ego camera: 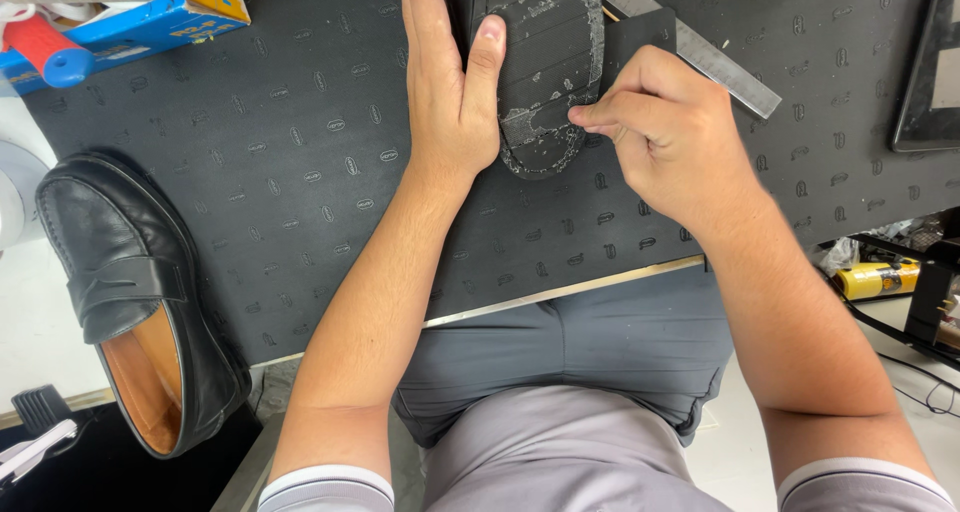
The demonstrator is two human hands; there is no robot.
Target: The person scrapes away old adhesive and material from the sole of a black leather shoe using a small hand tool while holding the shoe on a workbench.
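Observation:
A black shoe lies sole-up (548,67) on a dark patterned rubber sheet (300,152). Its heel end is scuffed with grey, flaky residue. My left hand (450,82) holds the shoe along its left side, thumb resting on the sole. My right hand (665,137) has its fingers curled, and the fingertips pinch at the worn edge of the heel. Whether anything small is held between those fingers cannot be seen.
A second black loafer (135,302) with a tan lining lies upright at the left edge of the sheet. A metal ruler (700,52) lies behind the shoe. A blue box and a red-handled tool (60,47) sit top left. A yellow object (880,277) lies lower right.

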